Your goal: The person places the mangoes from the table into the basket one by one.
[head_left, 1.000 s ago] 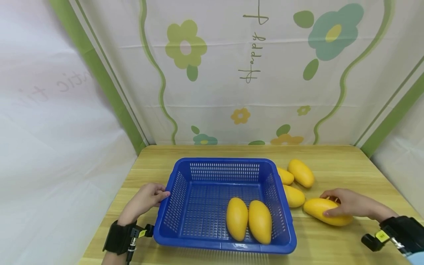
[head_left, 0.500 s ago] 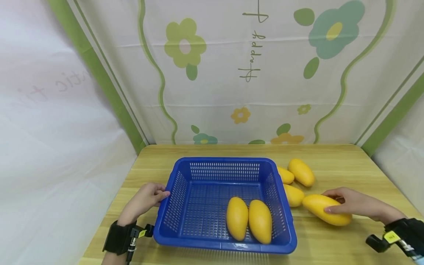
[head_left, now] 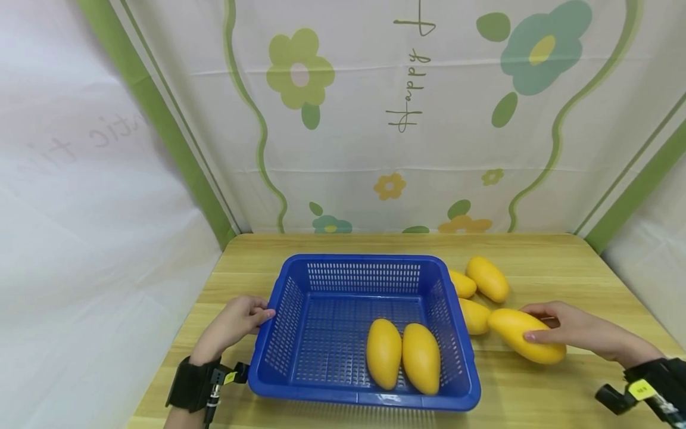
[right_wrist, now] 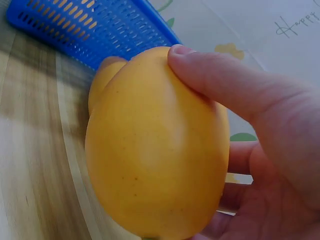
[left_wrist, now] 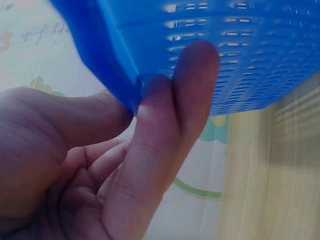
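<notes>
My left hand [head_left: 239,323] pinches the left rim of a blue plastic basket [head_left: 364,395]. In the left wrist view the thumb is on one side of the rim and the fingers [left_wrist: 155,135] lie against the perforated wall. My right hand [head_left: 576,330] grips a yellow mango [head_left: 525,336] to the right of the basket, tilted with its left end higher. The right wrist view shows the thumb on top of this mango [right_wrist: 155,145] and the other fingers partly hidden behind it. Two more mangoes, a left one [head_left: 383,354] and a right one [head_left: 421,359], lie side by side in the basket.
Outside the basket's right wall lie a mango [head_left: 475,317] close to the held one, a half-hidden mango [head_left: 462,285] and another mango [head_left: 487,279] farther back. All rest on the wooden table [head_left: 546,262]. A printed white curtain [head_left: 348,149] stands behind, with white cloth at both sides.
My right hand has raised the mango slightly, its left end tipping upward and shifting a little left. The left hand and the basket stay in place.
</notes>
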Demonstrator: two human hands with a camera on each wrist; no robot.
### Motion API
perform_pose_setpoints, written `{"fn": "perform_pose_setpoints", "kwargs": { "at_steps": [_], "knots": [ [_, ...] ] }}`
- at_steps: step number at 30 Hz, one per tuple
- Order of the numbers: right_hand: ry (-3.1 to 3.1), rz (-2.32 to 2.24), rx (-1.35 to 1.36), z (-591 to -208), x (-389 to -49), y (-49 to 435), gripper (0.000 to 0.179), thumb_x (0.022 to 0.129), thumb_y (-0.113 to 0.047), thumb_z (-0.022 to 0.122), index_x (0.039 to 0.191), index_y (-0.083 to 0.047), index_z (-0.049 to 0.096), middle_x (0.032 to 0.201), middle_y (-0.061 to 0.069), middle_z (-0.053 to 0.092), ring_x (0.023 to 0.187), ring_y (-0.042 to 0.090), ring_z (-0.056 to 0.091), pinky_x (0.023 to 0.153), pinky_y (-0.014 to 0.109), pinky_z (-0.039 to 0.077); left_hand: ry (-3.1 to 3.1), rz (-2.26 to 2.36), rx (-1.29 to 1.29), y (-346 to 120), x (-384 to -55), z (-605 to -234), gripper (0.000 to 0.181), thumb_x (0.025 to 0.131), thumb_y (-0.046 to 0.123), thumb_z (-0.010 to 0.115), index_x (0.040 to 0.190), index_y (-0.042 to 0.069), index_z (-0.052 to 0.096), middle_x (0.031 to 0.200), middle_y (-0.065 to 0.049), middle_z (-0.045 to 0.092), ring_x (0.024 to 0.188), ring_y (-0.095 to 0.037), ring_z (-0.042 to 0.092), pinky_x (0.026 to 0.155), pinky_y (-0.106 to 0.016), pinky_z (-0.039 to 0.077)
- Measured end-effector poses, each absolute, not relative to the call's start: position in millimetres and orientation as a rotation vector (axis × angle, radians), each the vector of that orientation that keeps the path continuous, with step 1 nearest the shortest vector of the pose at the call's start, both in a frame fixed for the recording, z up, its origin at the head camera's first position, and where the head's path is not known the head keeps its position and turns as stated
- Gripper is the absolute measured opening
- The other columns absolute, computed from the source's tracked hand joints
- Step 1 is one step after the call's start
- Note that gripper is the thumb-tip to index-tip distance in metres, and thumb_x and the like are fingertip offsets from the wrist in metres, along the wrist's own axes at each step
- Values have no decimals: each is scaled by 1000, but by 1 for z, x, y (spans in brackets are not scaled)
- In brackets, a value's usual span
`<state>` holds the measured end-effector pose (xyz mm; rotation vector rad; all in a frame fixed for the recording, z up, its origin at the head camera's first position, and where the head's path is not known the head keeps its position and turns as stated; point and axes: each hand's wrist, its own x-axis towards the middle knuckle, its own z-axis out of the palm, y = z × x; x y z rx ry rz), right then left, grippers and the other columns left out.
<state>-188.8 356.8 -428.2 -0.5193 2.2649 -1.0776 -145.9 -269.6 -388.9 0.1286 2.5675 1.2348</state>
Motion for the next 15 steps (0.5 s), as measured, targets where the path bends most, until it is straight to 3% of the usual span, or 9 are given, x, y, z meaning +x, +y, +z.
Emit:
{"fn": "perform_pose_setpoints", "kwargs": {
  "at_steps": [7, 15],
  "knots": [
    [2256, -1124, -515, -424, -186, 353, 55, 101, -19, 57, 139, 18, 40, 132, 26, 58, 102, -9, 57, 79, 17, 53, 2572, 1232, 133, -270, -146, -389, 24, 103, 16, 55, 105, -4, 69, 87, -8, 74, 79, -19, 74, 72, -34, 63],
    [2234, -1150, -495, -420, -185, 350, 51, 103, -18, 53, 141, 13, 42, 133, 22, 57, 104, -7, 56, 80, 19, 52, 2569, 1231, 129, -270, -147, -390, 25, 103, 16, 55, 107, -5, 69, 88, -8, 75, 80, -19, 74, 72, -34, 63]
  ]
}}
